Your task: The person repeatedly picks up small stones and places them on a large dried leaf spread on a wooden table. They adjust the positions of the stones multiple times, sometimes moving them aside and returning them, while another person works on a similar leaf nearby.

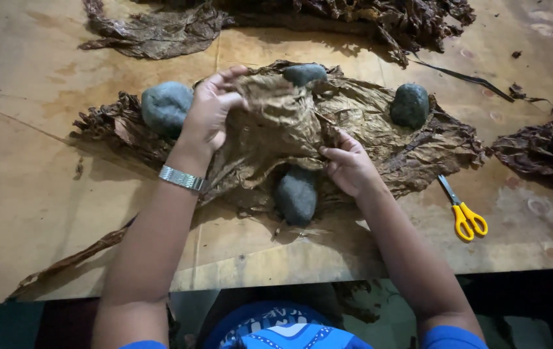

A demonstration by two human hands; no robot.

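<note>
— Brown and papery, that's the big dried leaf (276, 123) both hands are working on. Where does it lie?

— On the wooden table (24, 194), spread over a heap of the same leaves (418, 148). Its middle is lifted and crumpled between the hands.

— What is the left hand (210, 113) doing?

— It is clenched on the leaf's upper left edge, fingers curled over it. A metal watch band (182, 178) sits on that wrist.

— And the right hand (349, 167)?

— It pinches the leaf's lower right part between thumb and fingers.

— What surrounds them?

— Grey stones weigh the heap down: one at the left (166, 106), one at the top (305, 74) just behind the raised leaf, one at the right (409, 105), one near the table's front edge (296, 195) between the forearms. Yellow-handled scissors (462, 213) lie to the right of the heap, apart from it. More dark leaves (354, 16) are piled at the far side.
</note>
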